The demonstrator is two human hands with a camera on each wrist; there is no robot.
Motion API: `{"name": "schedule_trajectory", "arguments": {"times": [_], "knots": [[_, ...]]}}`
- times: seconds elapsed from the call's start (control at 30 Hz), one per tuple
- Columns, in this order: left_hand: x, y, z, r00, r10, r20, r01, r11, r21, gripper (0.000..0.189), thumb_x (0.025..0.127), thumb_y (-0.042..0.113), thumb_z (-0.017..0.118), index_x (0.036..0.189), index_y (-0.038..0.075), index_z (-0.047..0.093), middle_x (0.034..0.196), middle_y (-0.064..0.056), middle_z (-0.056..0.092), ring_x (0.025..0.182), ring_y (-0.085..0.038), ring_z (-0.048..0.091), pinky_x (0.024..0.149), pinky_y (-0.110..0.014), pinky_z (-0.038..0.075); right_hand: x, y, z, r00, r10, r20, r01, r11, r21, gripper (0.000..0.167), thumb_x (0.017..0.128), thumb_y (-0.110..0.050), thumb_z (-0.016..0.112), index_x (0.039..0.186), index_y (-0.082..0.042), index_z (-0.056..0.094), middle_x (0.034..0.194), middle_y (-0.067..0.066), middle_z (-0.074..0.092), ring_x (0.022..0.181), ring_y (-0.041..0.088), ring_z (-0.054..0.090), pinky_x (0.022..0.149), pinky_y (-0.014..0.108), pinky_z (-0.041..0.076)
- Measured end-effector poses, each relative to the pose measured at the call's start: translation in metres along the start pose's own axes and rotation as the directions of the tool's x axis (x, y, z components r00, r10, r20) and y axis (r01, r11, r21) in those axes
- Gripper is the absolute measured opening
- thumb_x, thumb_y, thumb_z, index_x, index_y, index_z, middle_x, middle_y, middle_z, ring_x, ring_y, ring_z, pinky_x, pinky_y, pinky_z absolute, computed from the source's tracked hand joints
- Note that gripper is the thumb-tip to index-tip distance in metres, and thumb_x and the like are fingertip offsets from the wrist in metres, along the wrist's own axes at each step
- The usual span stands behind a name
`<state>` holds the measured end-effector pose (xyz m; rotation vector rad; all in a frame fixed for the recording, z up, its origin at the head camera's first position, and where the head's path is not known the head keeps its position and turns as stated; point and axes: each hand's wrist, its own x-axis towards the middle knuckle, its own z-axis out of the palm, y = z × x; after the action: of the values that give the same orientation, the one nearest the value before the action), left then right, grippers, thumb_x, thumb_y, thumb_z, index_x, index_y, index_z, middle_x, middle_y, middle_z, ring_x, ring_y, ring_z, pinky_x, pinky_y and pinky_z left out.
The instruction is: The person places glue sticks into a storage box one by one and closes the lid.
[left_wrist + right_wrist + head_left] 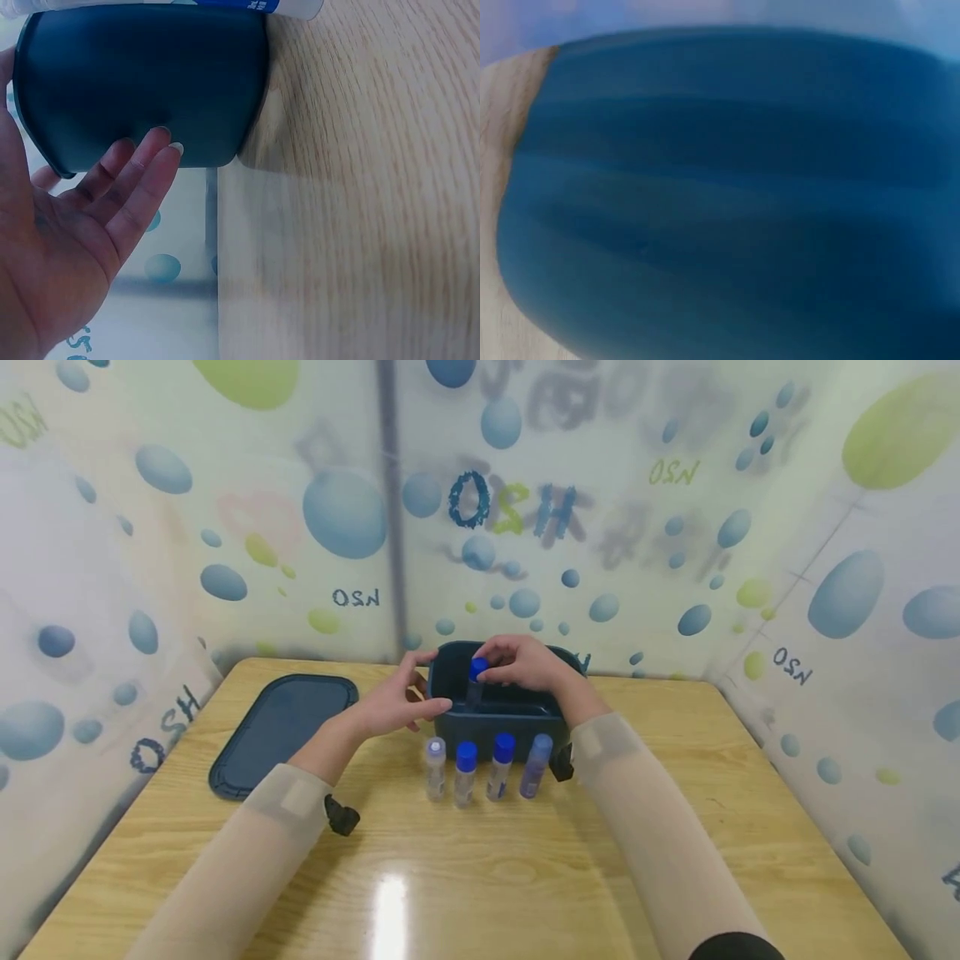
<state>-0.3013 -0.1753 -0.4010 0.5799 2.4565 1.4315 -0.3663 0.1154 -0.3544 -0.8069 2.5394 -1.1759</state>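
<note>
A dark blue-green plastic bin [487, 735] stands near the back edge of the table. Over its opening my right hand [521, 662] pinches a small bottle by its blue cap [477, 668]; the bottle's body is upright inside the bin. My left hand [393, 700] is at the bin's left end, thumb by the rim and fingers extended along the outside, as the left wrist view also shows. Before the bin stand a pale-capped bottle [435, 772], two blue-capped bottles [465, 777] [500, 770] and a purple bottle [534, 768]. The bin's wall [727, 225] fills the right wrist view, hiding that hand.
A dark lid [288, 735] lies flat on the wooden table [465, 877], left of the bin. Behind the table hangs a patterned curtain-like wall [480, 593], with similar walls at both sides.
</note>
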Motion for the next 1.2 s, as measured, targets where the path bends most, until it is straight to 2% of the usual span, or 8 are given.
{"name": "schedule_trajectory", "arguments": {"times": [0.1, 0.2, 0.43, 0.7, 0.9, 1.2], "knots": [[0.0, 0.001, 0.002, 1.0, 0.007, 0.001, -0.007, 1.0, 0.002, 0.094, 0.105, 0.046, 0.074, 0.174, 0.032, 0.013, 0.123, -0.021, 0.057, 0.104, -0.042, 0.073, 0.084, -0.049, 0.066, 0.001, 0.004, 0.003, 1.0, -0.016, 0.005, 0.016, 1.0, -0.013, 0.031, 0.101, -0.022, 0.082, 0.13, -0.013, 0.075, 0.121, 0.008, 0.08, 0.1, 0.024, 0.074, 0.085, 0.039, 0.064], [0.0, 0.0, 0.002, 1.0, 0.013, 0.001, -0.013, 1.0, -0.001, 0.093, 0.106, 0.046, 0.073, 0.174, 0.031, 0.012, 0.122, -0.021, 0.057, 0.103, -0.041, 0.073, 0.083, -0.047, 0.066, 0.002, 0.006, 0.004, 1.0, -0.021, 0.002, 0.022, 0.999, -0.031, 0.031, 0.102, -0.022, 0.082, 0.13, -0.013, 0.076, 0.12, 0.009, 0.08, 0.098, 0.021, 0.074, 0.082, 0.034, 0.063], [0.0, -0.003, 0.002, 1.0, 0.017, 0.001, -0.017, 1.0, -0.011, 0.093, 0.107, 0.046, 0.072, 0.174, 0.031, 0.01, 0.123, -0.022, 0.055, 0.103, -0.043, 0.072, 0.082, -0.046, 0.066, 0.003, 0.005, 0.008, 0.999, -0.016, -0.035, 0.013, 0.996, -0.083, 0.031, 0.104, -0.023, 0.078, 0.134, -0.015, 0.075, 0.118, 0.008, 0.08, 0.097, 0.022, 0.075, 0.08, 0.035, 0.063], [0.002, -0.005, 0.004, 1.0, 0.018, -0.006, -0.018, 1.0, -0.009, 0.093, 0.106, 0.048, 0.073, 0.174, 0.032, 0.011, 0.121, -0.02, 0.055, 0.1, -0.04, 0.073, 0.082, -0.046, 0.066, 0.003, 0.003, 0.011, 0.999, 0.01, -0.053, -0.015, 0.995, -0.102, 0.033, 0.106, -0.024, 0.076, 0.138, -0.017, 0.073, 0.12, 0.007, 0.08, 0.094, 0.022, 0.077, 0.078, 0.036, 0.063], [0.001, -0.004, 0.004, 1.0, 0.019, -0.004, -0.019, 1.0, -0.001, 0.093, 0.106, 0.047, 0.072, 0.174, 0.032, 0.011, 0.121, -0.021, 0.055, 0.099, -0.037, 0.073, 0.081, -0.046, 0.066, 0.004, 0.002, 0.012, 0.999, 0.031, -0.036, -0.035, 0.992, -0.12, 0.04, 0.108, -0.029, 0.073, 0.148, -0.022, 0.07, 0.125, 0.008, 0.08, 0.096, 0.027, 0.078, 0.08, 0.039, 0.064], [0.001, -0.004, 0.003, 1.0, 0.017, -0.001, -0.017, 1.0, -0.003, 0.092, 0.106, 0.046, 0.072, 0.174, 0.032, 0.011, 0.121, -0.021, 0.056, 0.098, -0.035, 0.074, 0.081, -0.045, 0.066, 0.005, 0.001, 0.013, 0.999, 0.049, -0.012, -0.05, 0.99, -0.135, 0.045, 0.11, -0.032, 0.07, 0.155, -0.026, 0.065, 0.128, 0.009, 0.079, 0.097, 0.031, 0.079, 0.08, 0.036, 0.064]]}}
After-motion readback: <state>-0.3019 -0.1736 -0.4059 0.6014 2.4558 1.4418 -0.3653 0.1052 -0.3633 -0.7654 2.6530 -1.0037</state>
